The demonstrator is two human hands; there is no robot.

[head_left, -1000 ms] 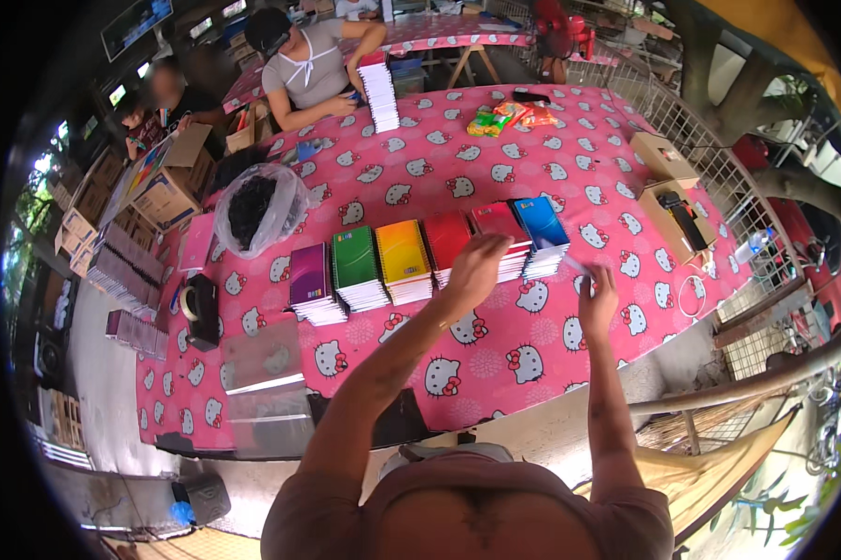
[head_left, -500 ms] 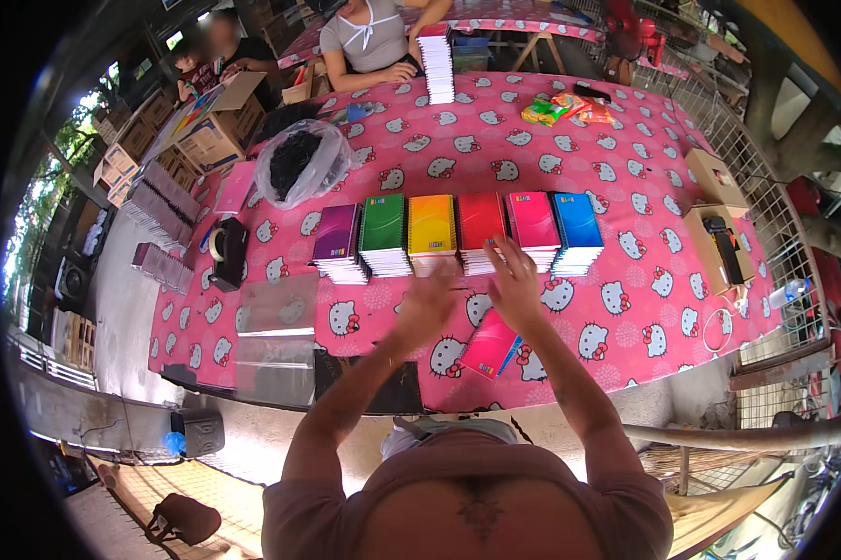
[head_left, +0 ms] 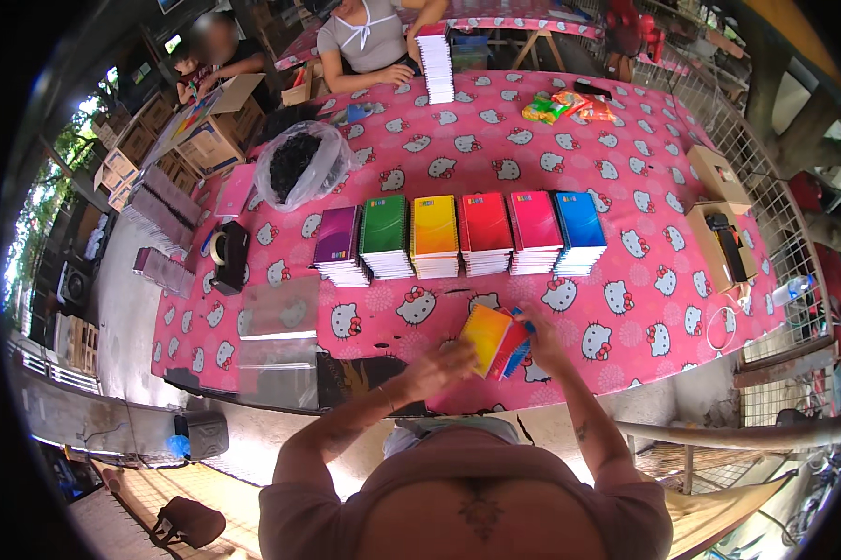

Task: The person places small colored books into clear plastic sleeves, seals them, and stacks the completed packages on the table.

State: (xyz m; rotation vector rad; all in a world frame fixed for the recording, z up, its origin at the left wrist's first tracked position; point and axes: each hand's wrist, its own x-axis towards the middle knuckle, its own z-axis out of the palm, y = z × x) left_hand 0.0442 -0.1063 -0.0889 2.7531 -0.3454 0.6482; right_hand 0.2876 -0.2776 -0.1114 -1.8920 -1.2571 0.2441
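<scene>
In front of me is a loose, fanned handful of spiral notebooks: a yellow notebook (head_left: 485, 337) on top, a red or pink one (head_left: 511, 347) partly under it, and a blue notebook (head_left: 521, 357) at the right. My left hand (head_left: 446, 366) grips the yellow one by its lower left edge, fingers slightly blurred. Closed round the upper right side of the fan, my right hand (head_left: 544, 334) holds the blue notebook. Beyond them stands a row of notebook stacks: purple (head_left: 337, 233), green (head_left: 384, 224), yellow (head_left: 433, 224), red (head_left: 485, 222), pink (head_left: 534, 221) and blue (head_left: 580, 220).
Clear plastic sleeves (head_left: 278, 322) lie left, near a black tape dispenser (head_left: 229, 257) and a plastic bag of black material (head_left: 294, 166). An open cardboard box (head_left: 719, 247) sits right. Across the table, a person (head_left: 369, 47) sits by a tall notebook stack (head_left: 436, 70).
Both hands have come back from the row toward me, and a yellow notebook now lies over the pink and blue ones. The hands have closed on this fan.
</scene>
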